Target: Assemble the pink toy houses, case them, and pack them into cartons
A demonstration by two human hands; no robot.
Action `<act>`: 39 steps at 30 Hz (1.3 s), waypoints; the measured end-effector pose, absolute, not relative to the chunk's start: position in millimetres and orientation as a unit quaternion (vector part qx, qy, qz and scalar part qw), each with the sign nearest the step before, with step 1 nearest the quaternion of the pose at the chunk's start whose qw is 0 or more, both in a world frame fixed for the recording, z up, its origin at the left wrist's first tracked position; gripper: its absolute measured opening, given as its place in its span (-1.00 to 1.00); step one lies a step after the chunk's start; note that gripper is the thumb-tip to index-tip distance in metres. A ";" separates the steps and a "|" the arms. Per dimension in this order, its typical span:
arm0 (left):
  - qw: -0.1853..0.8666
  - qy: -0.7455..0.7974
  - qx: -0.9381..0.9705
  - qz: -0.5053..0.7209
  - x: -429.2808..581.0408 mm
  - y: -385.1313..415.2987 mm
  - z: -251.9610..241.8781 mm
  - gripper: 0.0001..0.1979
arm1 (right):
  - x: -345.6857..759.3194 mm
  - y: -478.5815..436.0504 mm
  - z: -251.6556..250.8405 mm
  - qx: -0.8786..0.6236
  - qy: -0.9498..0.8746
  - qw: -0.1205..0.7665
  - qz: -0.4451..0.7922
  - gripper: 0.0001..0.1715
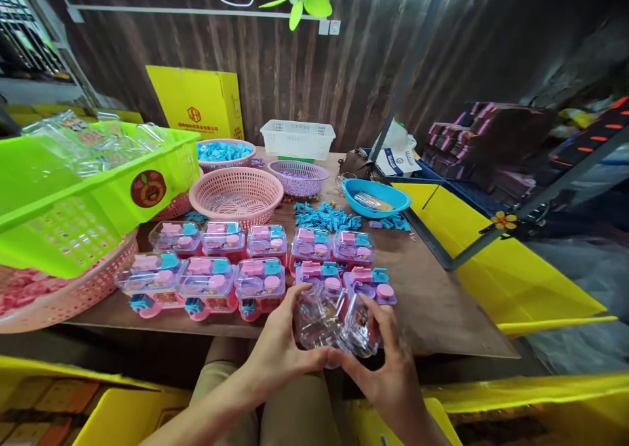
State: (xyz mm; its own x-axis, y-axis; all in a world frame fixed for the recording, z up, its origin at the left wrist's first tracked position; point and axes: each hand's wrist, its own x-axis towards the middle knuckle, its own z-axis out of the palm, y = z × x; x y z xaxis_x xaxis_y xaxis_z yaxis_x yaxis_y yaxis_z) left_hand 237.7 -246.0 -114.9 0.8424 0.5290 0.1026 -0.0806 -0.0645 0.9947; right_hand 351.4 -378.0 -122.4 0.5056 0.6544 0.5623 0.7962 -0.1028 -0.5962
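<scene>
My left hand (281, 341) and my right hand (390, 367) are closed around clear plastic covers (322, 318), with the thumbs meeting at the near side. The covers seem to be two, leaning against each other; a printed picture shows on the right one. Just beyond my fingers stand two uncovered pink, purple and blue toys (378, 290), partly hidden by the covers and hands. To the left and behind, several similar toys (209, 282) stand in rows under clear covers. Some have a blue piece at the front.
A lime-green basket (93, 200) of clear plastic parts overhangs the table's left side. Further back are a pink basket (236, 194), a purple basket (299, 177), loose blue pieces (327, 217) and a blue basin (376, 197). A metal frame bar (479, 240) borders the right side.
</scene>
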 end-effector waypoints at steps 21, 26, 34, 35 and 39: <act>0.940 -0.026 0.336 0.061 213.5 -221.3 -145.6 -0.29 | 371.6 -361.1 -141.1 -0.626 -0.320 0.606 0.373 -0.18; 0.958 -0.023 0.282 0.046 207.9 -216.8 -139.0 -0.38 | 387.5 -373.5 -122.1 -0.680 -0.641 0.356 0.020 -0.03; 0.942 0.025 0.318 0.104 201.6 -210.2 -140.7 -0.45 | 410.5 -341.9 -114.3 -0.657 -0.715 0.213 -0.106 -0.19; 0.934 0.036 0.338 0.112 198.5 -207.6 -140.1 -0.41 | 418.8 -333.4 -113.4 -0.667 -0.704 0.216 -0.119 -0.19; 0.904 0.082 0.401 0.124 188.9 -203.7 -136.5 -0.35 | 440.9 -297.5 -106.6 -0.689 -0.703 0.166 -0.065 -0.23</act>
State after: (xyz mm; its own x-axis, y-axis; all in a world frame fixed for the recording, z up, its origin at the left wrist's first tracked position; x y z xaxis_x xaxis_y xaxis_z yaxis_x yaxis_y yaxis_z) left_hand 188.9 -203.7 -136.5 0.9558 0.2896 -0.0501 -0.1574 0.6483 0.7449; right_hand 440.9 -297.5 -106.6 0.0035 0.9463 0.3233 0.9896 0.0432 -0.1372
